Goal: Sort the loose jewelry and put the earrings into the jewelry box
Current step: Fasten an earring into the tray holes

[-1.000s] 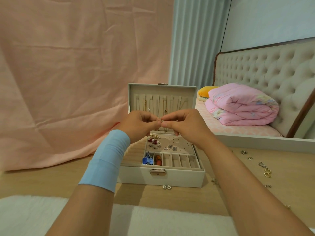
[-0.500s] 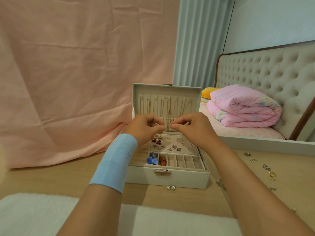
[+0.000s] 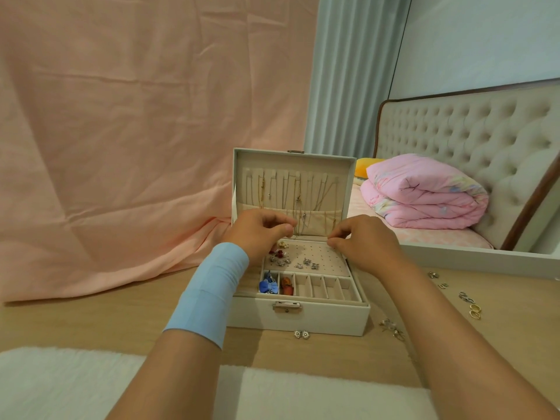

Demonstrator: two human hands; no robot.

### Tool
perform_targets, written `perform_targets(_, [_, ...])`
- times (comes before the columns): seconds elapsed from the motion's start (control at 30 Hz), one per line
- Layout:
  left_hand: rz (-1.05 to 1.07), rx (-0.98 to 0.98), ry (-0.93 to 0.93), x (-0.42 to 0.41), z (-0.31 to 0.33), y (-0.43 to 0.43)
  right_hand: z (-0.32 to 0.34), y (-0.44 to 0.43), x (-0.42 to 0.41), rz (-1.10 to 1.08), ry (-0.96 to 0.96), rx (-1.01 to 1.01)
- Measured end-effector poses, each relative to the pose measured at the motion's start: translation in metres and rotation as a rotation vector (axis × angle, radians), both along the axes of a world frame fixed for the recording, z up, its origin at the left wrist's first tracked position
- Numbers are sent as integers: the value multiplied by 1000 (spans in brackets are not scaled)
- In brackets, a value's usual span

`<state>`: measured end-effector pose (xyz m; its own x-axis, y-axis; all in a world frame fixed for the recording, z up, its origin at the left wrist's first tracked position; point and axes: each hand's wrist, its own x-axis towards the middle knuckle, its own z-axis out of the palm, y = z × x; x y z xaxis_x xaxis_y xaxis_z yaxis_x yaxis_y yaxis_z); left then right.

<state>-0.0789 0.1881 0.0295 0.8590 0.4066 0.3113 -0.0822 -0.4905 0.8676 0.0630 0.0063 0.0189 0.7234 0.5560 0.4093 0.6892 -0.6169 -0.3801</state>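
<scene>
The jewelry box (image 3: 318, 319) stands open in the middle of the wooden surface (image 3: 91, 322), its lid (image 3: 344, 194) upright with thin necklaces (image 3: 298, 201) hanging inside. On the perforated earring panel (image 3: 322, 253) sit several studs (image 3: 310, 263), most toward nine o'clock. In the front slots, a blue bow piece (image 3: 268, 286) and an orange one (image 3: 287, 285) fill the two at the nine o'clock end.

Both hands hover over the back of the panel, apart from each other. The left hand (image 3: 260, 234), with a light blue band (image 3: 209, 295) on its forearm, has thumb and forefinger pressed together; the right hand (image 3: 365, 242) is curled the same way. Whatever either pinches is too small to make out.

Loose pieces lie around the box: a pair of flower studs (image 3: 302, 334) at six o'clock just beside the front wall, a pearl cluster (image 3: 392, 327) at four, gold hoops (image 3: 475, 310) and silver bits (image 3: 466, 297) farther out at three.

A white rug (image 3: 60, 386) lies nearest the person; a pink cloth (image 3: 136, 131) hangs at ten o'clock, and a folded pink quilt (image 3: 424, 192) lies on the bed at two.
</scene>
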Motion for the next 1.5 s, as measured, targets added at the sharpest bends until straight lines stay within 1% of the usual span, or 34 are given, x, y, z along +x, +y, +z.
perform_targets(0.13, [24,-28,2,4,-2,-3,-4,8,1,-53,-89,-77])
perform_targets(0.23, [3,-19,-6,6,-4,-6,-3,1,7,-87,-89,-106])
perform_targets(0.37, [17,-21,1,9,-7,-9,-4,-9,11,-25,-36,-62])
perform_targets(0.5, [5,-45,8,10,-6,-14,-3,-4,8,-7,-108,-98])
perform_targets(0.57, [-8,-71,-6,10,-4,-18,0,-2,6,19,-61,-147])
perform_targets(0.67, [-37,-107,-26,9,-3,-22,8,-6,8,56,108,-186])
perform_targets(0.73, [-45,-119,-29,8,-1,-25,13,-10,9,63,158,-126])
perform_targets(0.8, [-40,-128,-25,9,0,-28,18,-12,7,100,152,23])
perform_targets(0.87, [-33,-131,-19,11,1,-32,26,-11,0,228,179,220])
perform_targets(0.9, [-29,-142,-19,11,1,-34,31,-11,-4,316,212,277])
perform_targets(0.97, [-13,-167,-25,12,2,-37,39,-11,-13,465,275,293])
perform_targets(1.03, [20,-174,-17,13,3,-38,43,-9,-20,531,285,276])
perform_targets(1.17, [49,-179,17,15,3,-38,40,-6,-21,501,260,318])
perform_targets(1.23, [25,-171,36,14,4,-38,39,-6,-19,489,260,334])
perform_targets(1.3, [-1,-135,40,15,4,-39,37,-7,-15,441,271,360])
perform_targets(1.33, [9,-79,41,16,3,-40,34,-8,-12,394,267,365])
perform_targets(1.4, [50,152,69,20,-2,-42,26,-10,-3,255,223,320])
perform_targets(1.43, [65,281,102,22,-6,-43,21,-12,2,184,189,263])
perform_targets(1.5, [51,428,174,25,-12,-45,10,-14,6,86,137,129])
